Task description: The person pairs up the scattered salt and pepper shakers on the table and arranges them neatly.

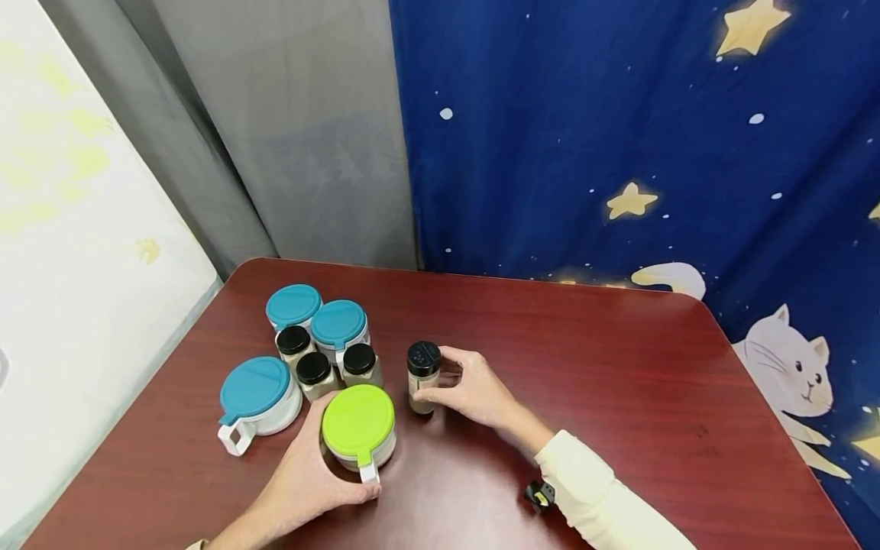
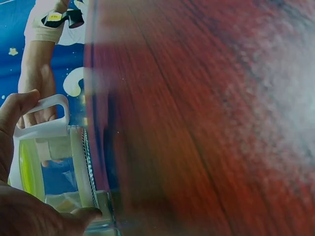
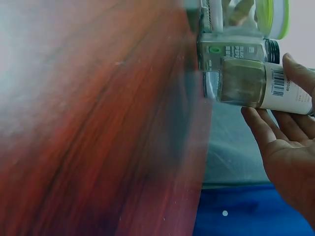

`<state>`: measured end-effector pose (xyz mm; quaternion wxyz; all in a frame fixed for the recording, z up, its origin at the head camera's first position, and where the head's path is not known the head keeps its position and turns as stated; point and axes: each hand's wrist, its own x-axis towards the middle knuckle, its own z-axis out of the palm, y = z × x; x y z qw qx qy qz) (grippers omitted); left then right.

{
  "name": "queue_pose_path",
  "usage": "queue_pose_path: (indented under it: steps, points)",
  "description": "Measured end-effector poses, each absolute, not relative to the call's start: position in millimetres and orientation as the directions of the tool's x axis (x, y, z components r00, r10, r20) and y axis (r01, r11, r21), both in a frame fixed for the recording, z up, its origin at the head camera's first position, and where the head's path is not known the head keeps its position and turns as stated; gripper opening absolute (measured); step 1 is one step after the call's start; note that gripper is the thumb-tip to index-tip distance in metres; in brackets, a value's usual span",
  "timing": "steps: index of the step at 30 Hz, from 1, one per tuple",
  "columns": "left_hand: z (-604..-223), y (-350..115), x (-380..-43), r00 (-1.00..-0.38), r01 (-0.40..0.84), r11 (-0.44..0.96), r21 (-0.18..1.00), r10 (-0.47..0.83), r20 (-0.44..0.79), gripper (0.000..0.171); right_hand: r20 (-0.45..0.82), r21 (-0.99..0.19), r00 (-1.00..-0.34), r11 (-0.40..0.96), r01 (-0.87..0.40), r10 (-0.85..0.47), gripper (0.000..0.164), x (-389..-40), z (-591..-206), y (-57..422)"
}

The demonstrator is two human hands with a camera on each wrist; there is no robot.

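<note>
My left hand (image 1: 312, 473) holds a clear jar with a bright green lid (image 1: 359, 420), thumb by its white handle and fingers around its far side. To the right, my right hand (image 1: 481, 389) grips a small spice jar with a black shaker lid (image 1: 423, 359) between thumb and fingers. This spice jar stands upright, with a pale barcode label (image 3: 285, 91) facing the right wrist camera and its base slightly above the table. Just beyond the green-lidded jar are three black-lidded spice jars (image 1: 314, 370), close together.
Two blue-lidded jars (image 1: 338, 324) stand behind the black-lidded ones. Another blue-lidded jar (image 1: 256, 388), with a white handle, sits at the left. All are on a reddish-brown table (image 1: 584, 367). A blue curtain (image 1: 522, 137) and a grey curtain (image 1: 296, 114) hang behind it.
</note>
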<state>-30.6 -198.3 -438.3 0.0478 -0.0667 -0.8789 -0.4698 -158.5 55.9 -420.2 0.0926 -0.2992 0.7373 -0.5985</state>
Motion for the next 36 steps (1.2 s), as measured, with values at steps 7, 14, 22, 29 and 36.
queue_pose_path:
  steps: [7,14,22,29,36]
  points:
    - [-434,-190,-32,-0.988,0.151,0.571,0.807,0.076,0.131,0.12,0.242,-0.916,-0.801,0.143,-0.374,-0.548,0.049,-152,-415,68]
    - [-431,-181,-34,-0.988,0.153,0.553,0.819,0.085,0.127,0.119,0.232,-0.907,-0.801,0.177,-0.383,-0.551,0.047,-147,-422,79]
    - [-429,-165,-38,-0.989,0.142,0.501,0.854,0.104,0.104,0.119,0.189,-0.935,-0.8,0.144,-0.323,-0.57,0.05,-134,-425,87]
    - [-428,-154,-42,-0.989,0.131,0.466,0.875,0.121,0.084,0.12,0.18,-0.945,-0.812,0.133,-0.3,-0.555,0.05,-126,-421,93]
    - [-428,-145,-47,-0.983,0.163,0.46,0.873,0.148,0.105,0.12,0.152,-0.956,-0.836,0.138,-0.26,-0.527,0.051,-125,-420,103]
